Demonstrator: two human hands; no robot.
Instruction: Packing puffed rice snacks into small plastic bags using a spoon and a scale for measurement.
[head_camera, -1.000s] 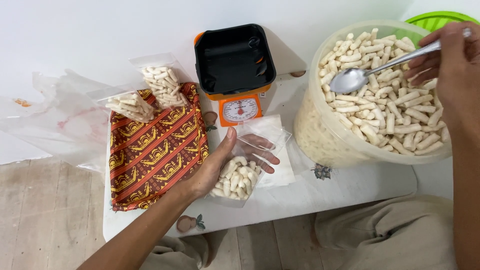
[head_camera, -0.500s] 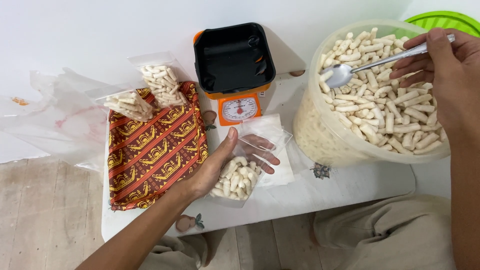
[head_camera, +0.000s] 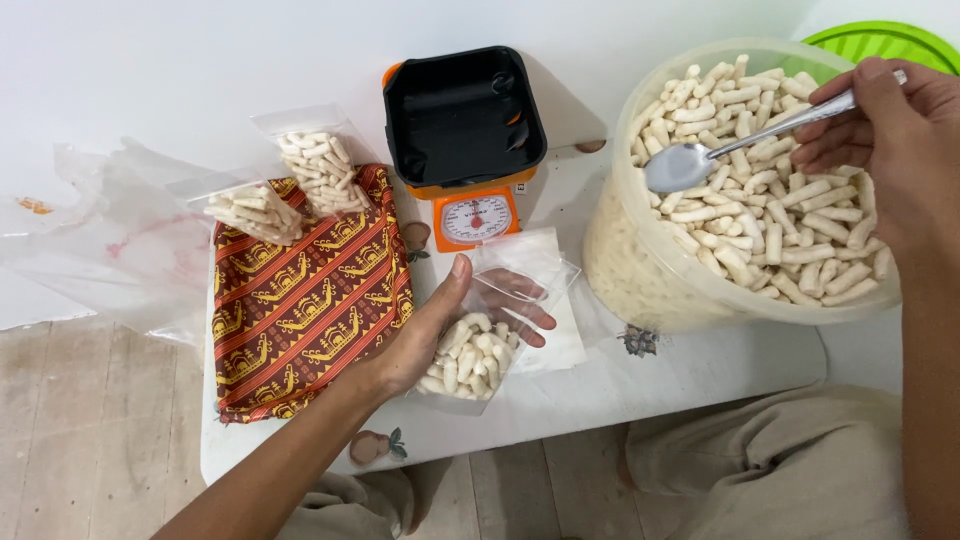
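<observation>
Clear plastic bag lies slack in the cupping left hand; snacks could spill if its mouth sags while the right hand, gripping the spoon, tips unsteadily.

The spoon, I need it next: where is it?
In the right hand, the spoon hovers over the tub of snack sticks, right of the scale.

You've got three clear snack bags, one spoon, one orange kitchen scale, one big tub, one patterned cloth.
</observation>
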